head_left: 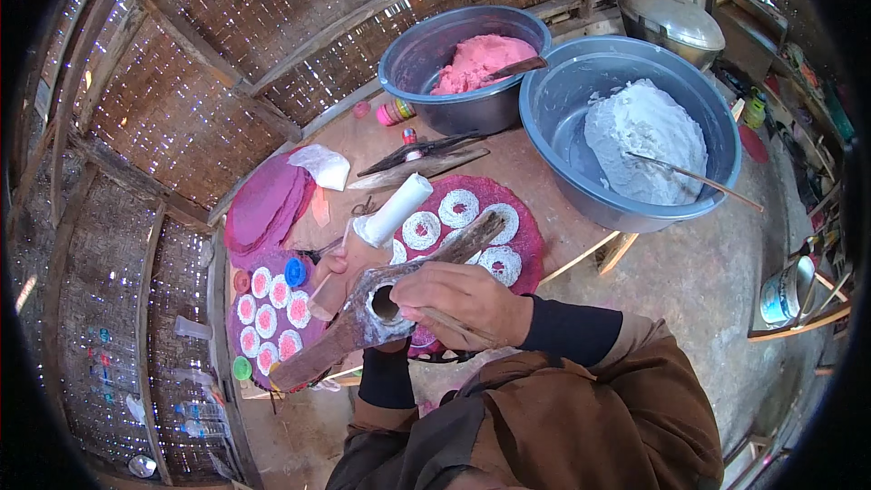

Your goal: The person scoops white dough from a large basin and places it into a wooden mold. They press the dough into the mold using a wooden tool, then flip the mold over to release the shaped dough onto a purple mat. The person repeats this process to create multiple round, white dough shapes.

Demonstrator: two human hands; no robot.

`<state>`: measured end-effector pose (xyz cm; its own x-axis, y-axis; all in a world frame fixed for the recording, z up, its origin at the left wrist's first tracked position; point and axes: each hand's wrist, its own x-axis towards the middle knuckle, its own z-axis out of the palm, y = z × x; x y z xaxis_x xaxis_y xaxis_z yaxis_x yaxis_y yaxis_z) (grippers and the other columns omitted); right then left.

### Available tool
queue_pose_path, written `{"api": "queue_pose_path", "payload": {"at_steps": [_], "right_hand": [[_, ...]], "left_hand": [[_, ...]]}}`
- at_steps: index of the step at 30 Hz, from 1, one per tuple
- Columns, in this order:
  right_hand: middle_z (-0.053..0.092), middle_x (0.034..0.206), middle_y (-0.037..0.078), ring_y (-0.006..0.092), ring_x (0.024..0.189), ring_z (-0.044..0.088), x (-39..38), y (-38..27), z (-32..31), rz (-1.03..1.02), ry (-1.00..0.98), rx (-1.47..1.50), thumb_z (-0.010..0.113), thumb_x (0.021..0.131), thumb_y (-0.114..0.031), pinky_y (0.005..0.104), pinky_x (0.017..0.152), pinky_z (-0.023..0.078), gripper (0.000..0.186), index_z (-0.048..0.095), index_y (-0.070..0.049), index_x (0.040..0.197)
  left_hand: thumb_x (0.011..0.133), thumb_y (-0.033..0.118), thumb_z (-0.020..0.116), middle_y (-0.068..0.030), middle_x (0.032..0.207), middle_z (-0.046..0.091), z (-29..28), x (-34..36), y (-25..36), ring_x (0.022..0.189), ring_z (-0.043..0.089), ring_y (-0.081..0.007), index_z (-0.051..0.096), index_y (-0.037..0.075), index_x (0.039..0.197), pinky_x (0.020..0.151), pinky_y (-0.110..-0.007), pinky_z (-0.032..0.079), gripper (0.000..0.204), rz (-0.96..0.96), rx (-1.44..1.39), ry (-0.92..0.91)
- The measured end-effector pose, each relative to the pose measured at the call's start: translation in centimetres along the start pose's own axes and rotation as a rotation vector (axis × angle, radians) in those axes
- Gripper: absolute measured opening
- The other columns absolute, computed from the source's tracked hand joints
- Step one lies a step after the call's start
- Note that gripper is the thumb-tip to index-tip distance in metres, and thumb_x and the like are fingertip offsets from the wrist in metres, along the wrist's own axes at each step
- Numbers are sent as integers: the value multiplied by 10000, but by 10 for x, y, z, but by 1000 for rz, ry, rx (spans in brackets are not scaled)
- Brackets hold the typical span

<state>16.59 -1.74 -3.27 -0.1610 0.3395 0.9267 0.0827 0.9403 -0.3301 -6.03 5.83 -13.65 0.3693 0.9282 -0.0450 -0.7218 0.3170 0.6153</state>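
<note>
A wooden dough press (367,322) with long arms and a round central hole lies tilted in front of me, white paste smeared around the opening. My left hand (337,265) is closed around wood at the press's far left side, partly hidden behind it. A white-coated cylinder (397,207) sticks up beside that hand; its lower join is unclear. At the hole's right rim, my right hand (467,298) is closed on a thin wooden stick (461,327). Behind the press, a round magenta mat (524,236) carries several white dough rings (459,208).
Farther back stand a dark tub (399,82) of pink dough (483,62) and a larger tub (544,141) of white dough (646,141). Pink-centred rings (266,320) lie at left, near stacked magenta mats (268,200). A lidded pot (671,23) stands at the back right.
</note>
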Motion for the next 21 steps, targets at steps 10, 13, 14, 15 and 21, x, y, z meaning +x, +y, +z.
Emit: {"api": "queue_pose_path", "payload": {"at_steps": [10, 13, 14, 15, 21], "right_hand": [[603, 954, 141, 302, 815, 621, -1, 2, 2, -21, -14, -6, 616, 773, 44, 362, 714, 520, 225, 544, 37, 986], [600, 958, 141, 303, 818, 620, -1, 3, 2, -8, 4, 8, 608, 782, 36, 363, 716, 519, 213, 542, 39, 984], [599, 959, 141, 304, 819, 620, -1, 3, 2, -7, 0, 8, 606, 783, 34, 364, 716, 519, 211, 542, 39, 984], [598, 959, 140, 304, 819, 619, 0, 3, 1, -6, -4, 8, 605, 785, 33, 365, 715, 519, 209, 541, 39, 984], [599, 957, 144, 307, 818, 619, 0, 4, 2, -19, -1, 6, 606, 781, 32, 368, 713, 519, 224, 535, 37, 993]], "left_hand": [[848, 262, 448, -148, 1021, 549, -28, 2, -5, 870, 561, -223, 448, 0, 1162, 785, -338, 490, 408, -110, -61, -44], [853, 263, 447, -148, 1026, 548, -33, 1, -5, 873, 560, -222, 448, 1, 1164, 785, -337, 490, 407, -131, -65, -48], [854, 263, 446, -148, 1028, 548, -34, 1, -6, 874, 560, -222, 449, 1, 1165, 785, -337, 490, 406, -138, -68, -49], [856, 263, 446, -148, 1030, 548, -34, 1, -6, 875, 559, -222, 449, 1, 1165, 785, -337, 491, 406, -144, -70, -52], [864, 265, 444, -147, 1039, 547, -38, 3, -7, 881, 558, -221, 449, 3, 1170, 785, -336, 491, 403, -164, -76, -56]]}}
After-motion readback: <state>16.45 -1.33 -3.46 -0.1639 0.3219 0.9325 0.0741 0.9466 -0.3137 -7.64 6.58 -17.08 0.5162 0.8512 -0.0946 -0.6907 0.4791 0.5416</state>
